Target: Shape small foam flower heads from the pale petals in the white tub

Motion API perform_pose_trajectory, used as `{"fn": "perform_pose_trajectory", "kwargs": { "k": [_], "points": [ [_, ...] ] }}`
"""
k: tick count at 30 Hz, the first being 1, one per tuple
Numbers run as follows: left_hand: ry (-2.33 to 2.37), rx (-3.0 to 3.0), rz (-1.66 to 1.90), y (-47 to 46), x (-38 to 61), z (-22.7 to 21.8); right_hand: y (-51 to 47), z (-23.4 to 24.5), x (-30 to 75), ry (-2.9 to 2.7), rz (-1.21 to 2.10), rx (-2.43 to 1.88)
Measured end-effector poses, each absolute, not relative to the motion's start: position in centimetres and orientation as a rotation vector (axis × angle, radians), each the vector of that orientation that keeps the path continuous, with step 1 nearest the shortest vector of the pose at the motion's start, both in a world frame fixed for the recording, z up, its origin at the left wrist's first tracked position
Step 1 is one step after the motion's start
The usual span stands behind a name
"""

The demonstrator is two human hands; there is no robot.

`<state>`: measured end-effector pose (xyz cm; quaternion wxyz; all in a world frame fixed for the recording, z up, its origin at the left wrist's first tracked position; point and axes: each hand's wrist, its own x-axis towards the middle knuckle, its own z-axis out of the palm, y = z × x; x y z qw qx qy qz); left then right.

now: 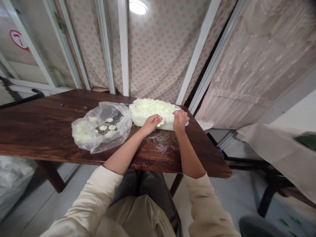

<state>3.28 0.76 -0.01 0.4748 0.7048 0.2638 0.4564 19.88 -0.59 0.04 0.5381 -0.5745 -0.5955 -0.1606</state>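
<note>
A shallow white tray (138,122) heaped with pale cream flower pieces (150,107) stands on the dark wooden table (37,131). My left hand (151,123) is at the tray's near rim, fingers curled around a small cream piece. My right hand (180,120) rests on the tray's right end, fingers bent over the rim and the heap. Left of the tray lies a clear plastic bag (101,130) with several pale flower pieces inside.
White dust and crumbs (159,142) cover the tabletop in front of the tray. A draped cloth (278,148) hangs at the right, a white sack (12,177) sits on the floor at the left. Patterned curtain and window frames stand behind the table.
</note>
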Motion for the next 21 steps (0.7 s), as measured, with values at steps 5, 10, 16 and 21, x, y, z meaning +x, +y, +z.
{"fn": "perform_pose_trajectory", "kwargs": {
  "k": [5, 10, 16, 21],
  "points": [
    [0.661, 1.759, 1.135, 0.6, 3.1, 0.2, -1.3, 0.0, 17.6, -1.81, -0.289, -1.225],
    [0.652, 1.772, 1.174, 0.9, 3.1, 0.1, -1.6, 0.1, 16.8, -1.874, -0.251, -1.22],
    [0.679, 1.756, 1.176, 1.1, 3.3, -0.2, -1.3, -0.2, 16.7, -1.848, -0.267, -1.238],
    [0.691, 1.747, 1.133, 0.9, 3.3, -0.1, -1.2, -0.2, 16.7, -1.828, -0.355, -1.303]
  ]
}}
